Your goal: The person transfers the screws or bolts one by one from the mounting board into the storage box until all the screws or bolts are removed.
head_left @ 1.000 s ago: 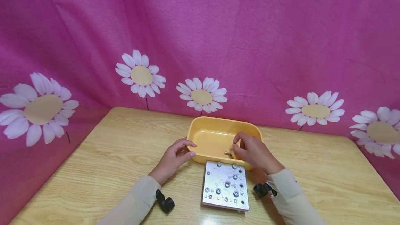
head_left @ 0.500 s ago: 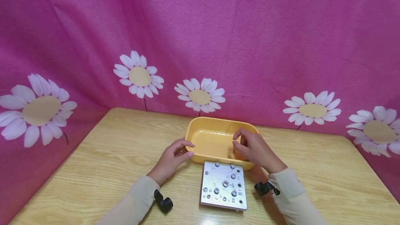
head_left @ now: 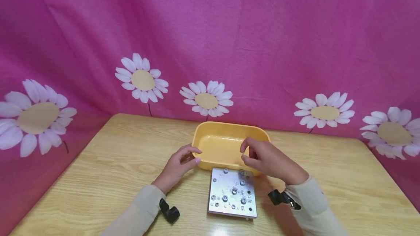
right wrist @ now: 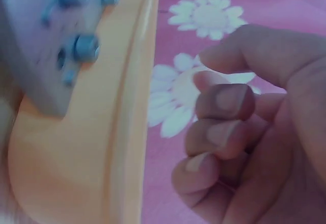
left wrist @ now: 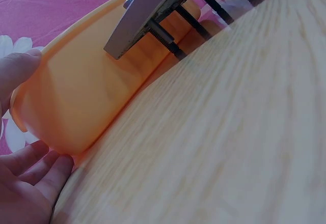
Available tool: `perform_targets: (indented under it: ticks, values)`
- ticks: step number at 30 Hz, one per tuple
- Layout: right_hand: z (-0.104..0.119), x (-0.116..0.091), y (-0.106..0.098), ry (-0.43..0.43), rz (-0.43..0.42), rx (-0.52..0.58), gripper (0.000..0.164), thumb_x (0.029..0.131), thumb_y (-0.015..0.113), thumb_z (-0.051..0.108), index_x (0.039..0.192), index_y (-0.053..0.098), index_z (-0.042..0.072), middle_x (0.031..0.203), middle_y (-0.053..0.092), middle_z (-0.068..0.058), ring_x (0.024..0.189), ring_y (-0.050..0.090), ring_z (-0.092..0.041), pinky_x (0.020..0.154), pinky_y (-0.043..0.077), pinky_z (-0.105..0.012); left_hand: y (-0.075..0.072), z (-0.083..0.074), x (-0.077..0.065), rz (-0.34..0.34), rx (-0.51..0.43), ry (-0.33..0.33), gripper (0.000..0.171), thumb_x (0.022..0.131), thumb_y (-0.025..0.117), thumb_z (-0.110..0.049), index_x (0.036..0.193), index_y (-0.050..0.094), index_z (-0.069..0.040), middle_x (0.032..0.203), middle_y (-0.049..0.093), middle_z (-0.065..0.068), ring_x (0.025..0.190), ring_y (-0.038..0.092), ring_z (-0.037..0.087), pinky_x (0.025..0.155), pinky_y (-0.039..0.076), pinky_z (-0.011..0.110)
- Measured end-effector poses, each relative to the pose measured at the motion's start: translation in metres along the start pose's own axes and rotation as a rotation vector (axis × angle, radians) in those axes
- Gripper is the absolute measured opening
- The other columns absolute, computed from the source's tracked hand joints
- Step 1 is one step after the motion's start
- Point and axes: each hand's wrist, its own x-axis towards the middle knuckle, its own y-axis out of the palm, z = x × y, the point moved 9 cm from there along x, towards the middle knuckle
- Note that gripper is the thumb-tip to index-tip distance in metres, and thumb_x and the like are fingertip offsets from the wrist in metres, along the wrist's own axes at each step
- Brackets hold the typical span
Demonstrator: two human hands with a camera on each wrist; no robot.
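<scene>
A yellow plastic tray stands mid-table, with a square metal plate studded with several bolts just in front of it. My left hand holds the tray's left end, thumb on the wall and fingers by its base. My right hand hovers over the tray's right half with its fingers curled, thumb and forefinger pinching what looks like a small metal bolt. In the right wrist view the curled fingers sit beside the tray wall and the plate. The plate stands raised on bolt legs.
The wooden table spreads wide to left and right of the tray. A pink cloth with white daisies hangs close behind the far edge. Black camera mounts sit on both wrists.
My right hand rose from the tray floor, where a small bolt lay a second ago; that bolt no longer shows on the floor. The left hand stayed on the tray.
</scene>
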Motion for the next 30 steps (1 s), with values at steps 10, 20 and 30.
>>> perform_targets:
  ticks: [10, 20, 30]
  values:
    - [0.031, -0.015, 0.011, -0.026, 0.147, -0.046, 0.015, 0.089, 0.067, 0.013, 0.100, 0.056, 0.013, 0.060, 0.044, 0.008, 0.052, 0.040, -0.004, 0.048, 0.036, -0.021, -0.001, 0.000, -0.002, 0.007, -0.037, 0.009, 0.026, 0.088, 0.072, -0.029, 0.112, 0.065, -0.021, 0.133, 0.051, -0.001, 0.119, 0.050, 0.019, 0.106, 0.040, 0.036]
    - [0.044, -0.025, 0.024, 0.017, 0.281, -0.033, 0.017, 0.089, 0.070, 0.018, 0.101, 0.059, 0.016, 0.062, 0.048, 0.008, 0.055, 0.044, -0.005, 0.051, 0.039, -0.021, -0.002, -0.001, -0.001, -0.003, -0.025, 0.006, 0.025, 0.088, 0.071, -0.030, 0.111, 0.066, -0.022, 0.135, 0.051, -0.001, 0.123, 0.049, 0.018, 0.107, 0.040, 0.036]
    - [0.037, -0.027, 0.039, 0.083, 0.350, -0.029, 0.014, 0.089, 0.070, 0.024, 0.099, 0.060, 0.019, 0.064, 0.052, 0.006, 0.057, 0.048, -0.008, 0.051, 0.040, -0.022, 0.001, -0.002, -0.001, 0.008, -0.033, 0.019, 0.023, 0.089, 0.070, -0.027, 0.111, 0.065, -0.022, 0.136, 0.051, 0.000, 0.124, 0.048, 0.018, 0.107, 0.039, 0.037]
